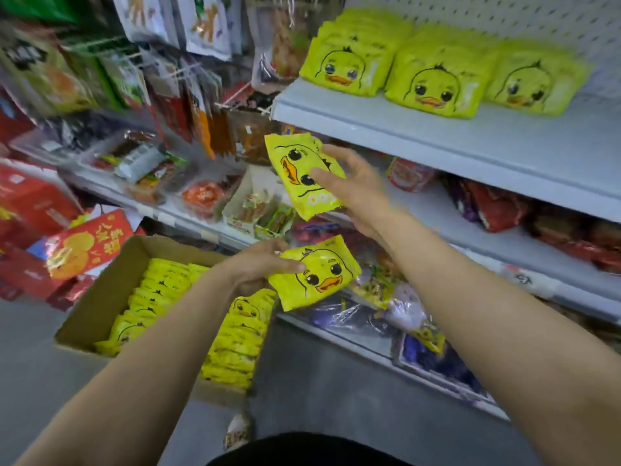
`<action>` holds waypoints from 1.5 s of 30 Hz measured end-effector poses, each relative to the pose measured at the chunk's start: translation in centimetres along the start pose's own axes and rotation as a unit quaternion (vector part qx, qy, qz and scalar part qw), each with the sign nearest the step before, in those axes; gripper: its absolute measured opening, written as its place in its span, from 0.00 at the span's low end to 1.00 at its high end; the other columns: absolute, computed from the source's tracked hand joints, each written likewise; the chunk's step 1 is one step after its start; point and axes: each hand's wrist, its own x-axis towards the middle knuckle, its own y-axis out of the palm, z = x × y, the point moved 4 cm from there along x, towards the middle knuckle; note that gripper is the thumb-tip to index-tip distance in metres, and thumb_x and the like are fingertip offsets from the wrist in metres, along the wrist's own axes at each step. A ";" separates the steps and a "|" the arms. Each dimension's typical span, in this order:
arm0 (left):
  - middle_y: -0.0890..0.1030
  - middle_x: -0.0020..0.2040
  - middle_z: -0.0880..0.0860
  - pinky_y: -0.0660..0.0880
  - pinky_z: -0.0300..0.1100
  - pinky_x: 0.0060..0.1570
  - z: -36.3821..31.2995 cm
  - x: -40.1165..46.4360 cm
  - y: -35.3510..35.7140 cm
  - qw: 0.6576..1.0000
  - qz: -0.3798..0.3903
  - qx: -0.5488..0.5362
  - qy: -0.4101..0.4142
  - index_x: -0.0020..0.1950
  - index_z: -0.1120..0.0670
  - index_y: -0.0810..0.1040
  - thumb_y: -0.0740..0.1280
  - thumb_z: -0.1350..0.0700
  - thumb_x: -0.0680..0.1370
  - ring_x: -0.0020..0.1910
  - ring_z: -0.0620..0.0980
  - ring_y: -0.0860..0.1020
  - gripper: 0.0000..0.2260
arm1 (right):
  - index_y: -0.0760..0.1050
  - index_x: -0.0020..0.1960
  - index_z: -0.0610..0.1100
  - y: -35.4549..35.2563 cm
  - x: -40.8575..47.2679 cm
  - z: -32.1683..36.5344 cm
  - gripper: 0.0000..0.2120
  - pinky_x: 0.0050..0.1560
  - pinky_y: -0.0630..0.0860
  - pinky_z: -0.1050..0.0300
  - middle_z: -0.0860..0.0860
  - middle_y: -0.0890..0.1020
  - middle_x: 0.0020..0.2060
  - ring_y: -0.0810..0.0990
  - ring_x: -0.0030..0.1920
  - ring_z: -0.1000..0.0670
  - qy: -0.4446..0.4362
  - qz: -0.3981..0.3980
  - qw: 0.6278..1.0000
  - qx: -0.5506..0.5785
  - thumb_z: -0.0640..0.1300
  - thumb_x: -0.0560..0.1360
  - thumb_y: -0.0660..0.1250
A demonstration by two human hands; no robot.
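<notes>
My right hand (356, 190) holds a yellow duck-face packet (299, 176), turned sideways, below the front edge of the top shelf (437, 136). My left hand (262, 264) grips a second duck packet (319, 274) lower down, face up. An open cardboard box (111, 290) on the floor holds several rows of the same yellow packets (158, 290). Three stacks of duck packets stand on the top shelf, the nearest stack (346, 65) at its left end.
Lower shelves (504, 253) carry red, purple and mixed snack bags. Hanging snack packets (188, 25) fill the rack at the left. Red gift boxes (87, 243) stand behind the carton. Grey floor (319, 381) lies below, with my foot (237, 432) on it.
</notes>
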 end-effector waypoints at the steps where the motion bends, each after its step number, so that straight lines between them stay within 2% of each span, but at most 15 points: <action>1: 0.83 0.49 0.58 0.77 0.45 0.38 -0.6 0.2 2.0 0.999 0.022 -0.029 0.010 0.62 0.61 0.72 0.77 0.61 0.62 0.39 0.52 0.81 0.30 | 0.77 0.60 0.55 -2.1 -0.6 1.2 0.25 0.58 0.79 0.41 0.50 0.83 0.58 0.83 0.56 0.48 -0.011 -0.008 1.000 0.005 0.46 0.65 0.80; 3: 0.82 0.55 0.63 0.79 0.53 0.46 -2.0 0.3 6.1 0.994 0.068 -0.075 0.028 0.63 0.61 0.74 0.74 0.63 0.64 0.44 0.57 0.83 0.28 | 0.72 0.67 0.55 -6.3 -1.8 3.7 0.32 0.56 0.80 0.43 0.48 0.84 0.57 0.84 0.54 0.47 -0.010 -0.016 0.999 0.030 0.43 0.67 0.80; 6: 0.83 0.53 0.62 0.81 0.52 0.43 -4.3 0.8 11.9 0.980 0.133 -0.129 0.073 0.61 0.62 0.77 0.72 0.65 0.65 0.46 0.57 0.84 0.24 | 0.71 0.66 0.58 -12.4 -3.5 7.6 0.37 0.60 0.77 0.37 0.48 0.81 0.61 0.81 0.61 0.44 -0.023 -0.051 0.998 0.040 0.51 0.61 0.83; 10: 0.82 0.56 0.61 0.79 0.56 0.50 -7.8 1.1 18.6 0.963 0.192 -0.143 0.122 0.61 0.57 0.79 0.81 0.54 0.62 0.50 0.59 0.82 0.29 | 0.73 0.66 0.42 -20.1 -5.2 11.8 0.29 0.54 0.80 0.40 0.44 0.83 0.57 0.83 0.56 0.42 -0.072 -0.072 0.992 0.076 0.40 0.68 0.79; 13: 0.83 0.55 0.59 0.81 0.52 0.48 -10.7 1.8 22.6 0.960 0.201 -0.145 0.129 0.64 0.58 0.75 0.80 0.52 0.63 0.49 0.56 0.83 0.32 | 0.76 0.61 0.41 -24.4 -6.0 13.8 0.21 0.49 0.82 0.45 0.44 0.85 0.54 0.85 0.52 0.42 -0.079 -0.083 0.991 0.075 0.38 0.70 0.77; 16: 0.84 0.52 0.55 0.80 0.47 0.47 -14.5 2.6 25.6 0.973 0.171 -0.090 0.129 0.63 0.55 0.75 0.72 0.50 0.71 0.46 0.51 0.84 0.22 | 0.77 0.54 0.44 -27.9 -6.1 15.0 0.16 0.43 0.82 0.50 0.46 0.86 0.49 0.86 0.47 0.45 -0.082 -0.116 0.988 0.067 0.36 0.69 0.76; 19: 0.85 0.48 0.53 0.81 0.41 0.43 -18.3 4.0 27.8 0.981 0.149 -0.012 0.120 0.61 0.56 0.76 0.64 0.55 0.78 0.42 0.48 0.84 0.12 | 0.77 0.54 0.43 -31.0 -5.9 15.7 0.15 0.39 0.81 0.53 0.46 0.86 0.47 0.86 0.44 0.47 -0.080 -0.155 0.982 0.070 0.36 0.69 0.77; 23: 0.85 0.40 0.55 0.79 0.40 0.29 -23.4 5.9 29.7 0.976 0.129 0.112 0.133 0.60 0.60 0.76 0.67 0.61 0.77 0.33 0.49 0.83 0.12 | 0.76 0.56 0.43 -35.2 -5.1 15.7 0.18 0.38 0.81 0.54 0.44 0.85 0.52 0.86 0.44 0.47 -0.079 -0.196 0.975 0.074 0.36 0.69 0.77; 27: 0.85 0.48 0.54 0.81 0.49 0.50 -28.7 8.9 31.4 0.953 0.103 0.237 0.159 0.61 0.56 0.77 0.73 0.61 0.73 0.45 0.52 0.84 0.17 | 0.76 0.54 0.45 -38.7 -3.6 15.8 0.18 0.38 0.81 0.55 0.47 0.85 0.51 0.86 0.43 0.47 -0.081 -0.226 0.970 0.047 0.36 0.69 0.77; 30: 0.81 0.60 0.52 0.75 0.41 0.52 -32.0 10.7 32.3 0.911 0.062 0.354 0.201 0.64 0.55 0.75 0.75 0.57 0.72 0.54 0.50 0.80 0.22 | 0.77 0.58 0.45 -40.9 -2.0 16.2 0.21 0.40 0.82 0.53 0.48 0.86 0.50 0.86 0.46 0.46 -0.085 -0.243 0.966 0.023 0.37 0.68 0.78; 33: 0.72 0.68 0.53 0.68 0.41 0.56 -34.9 13.4 32.6 0.823 0.001 0.509 0.251 0.71 0.54 0.70 0.77 0.51 0.70 0.66 0.53 0.71 0.32 | 0.77 0.58 0.45 -42.9 -0.2 16.6 0.21 0.41 0.82 0.52 0.49 0.86 0.48 0.86 0.45 0.47 -0.093 -0.271 0.958 0.014 0.37 0.68 0.78; 36: 0.71 0.69 0.52 0.68 0.43 0.61 -36.9 16.3 32.9 0.736 0.000 0.611 0.289 0.70 0.53 0.71 0.76 0.48 0.70 0.66 0.53 0.70 0.31 | 0.78 0.58 0.44 -44.3 1.6 16.9 0.21 0.39 0.81 0.55 0.49 0.86 0.48 0.86 0.44 0.48 -0.102 -0.300 0.949 0.008 0.38 0.67 0.78; 38: 0.72 0.68 0.51 0.69 0.43 0.60 -38.1 18.1 32.6 0.702 -0.006 0.644 0.304 0.69 0.52 0.72 0.75 0.47 0.70 0.66 0.54 0.70 0.29 | 0.78 0.57 0.44 -45.0 2.9 16.9 0.19 0.41 0.82 0.52 0.49 0.86 0.49 0.86 0.45 0.47 -0.105 -0.310 0.945 0.001 0.38 0.68 0.78; 41: 0.70 0.70 0.51 0.69 0.45 0.63 -39.8 20.8 31.9 0.681 -0.014 0.663 0.312 0.70 0.51 0.71 0.75 0.48 0.70 0.67 0.54 0.68 0.31 | 0.79 0.56 0.46 -45.5 4.5 16.9 0.17 0.40 0.83 0.53 0.49 0.86 0.48 0.86 0.44 0.49 -0.106 -0.319 0.942 -0.012 0.40 0.69 0.77; 45: 0.69 0.71 0.51 0.66 0.41 0.61 -41.5 23.6 31.2 0.684 -0.019 0.649 0.334 0.72 0.51 0.69 0.75 0.51 0.71 0.69 0.52 0.67 0.31 | 0.79 0.55 0.45 -46.0 5.9 16.6 0.15 0.32 0.79 0.61 0.51 0.86 0.46 0.85 0.39 0.55 -0.113 -0.324 0.939 -0.011 0.39 0.70 0.77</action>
